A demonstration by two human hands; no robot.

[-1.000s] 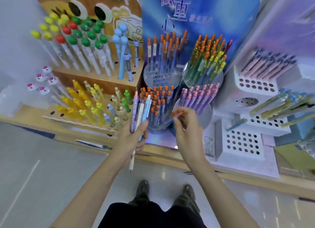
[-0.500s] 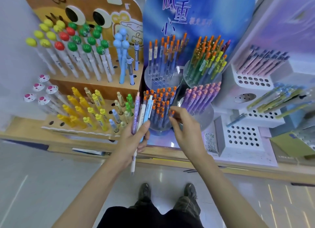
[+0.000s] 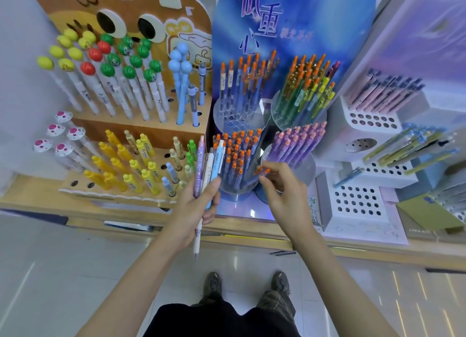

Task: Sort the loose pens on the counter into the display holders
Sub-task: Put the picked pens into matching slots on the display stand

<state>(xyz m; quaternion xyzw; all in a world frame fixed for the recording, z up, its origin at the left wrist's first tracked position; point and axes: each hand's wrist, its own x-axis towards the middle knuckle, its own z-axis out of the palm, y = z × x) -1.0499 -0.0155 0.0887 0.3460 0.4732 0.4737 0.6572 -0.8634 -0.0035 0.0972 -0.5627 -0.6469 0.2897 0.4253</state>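
Okay, right hand (image 3: 285, 193) first: thumb and forefinger pinch one orange-capped pen (image 3: 262, 171) near its cap. The pen leans at the right edge of the round clear holder (image 3: 233, 196). We cannot tell if its tip sits in a hole yet.

Left hand (image 3: 199, 205) is wrapped round a bundle of loose pens (image 3: 209, 160), purple, white and pale blue. We hold it upright just left of that holder, and one white tip pokes out below the fist.

The holder itself is packed with matching orange caps. Just right of it stand purple pens (image 3: 297, 145) in a similar tub. Left of it the wooden stand (image 3: 75, 194) carries yellow and green pens, with a few holes open. Well right of it a white perforated block (image 3: 358, 200) shows mostly open holes, and a lone blue pen (image 3: 349, 178) lies just behind that block.

Progress, as we judge it: partway. One pen is going in now. The whole left-hand bundle is unsorted, and none of it looks like an orange-cap match, so other holders come next.
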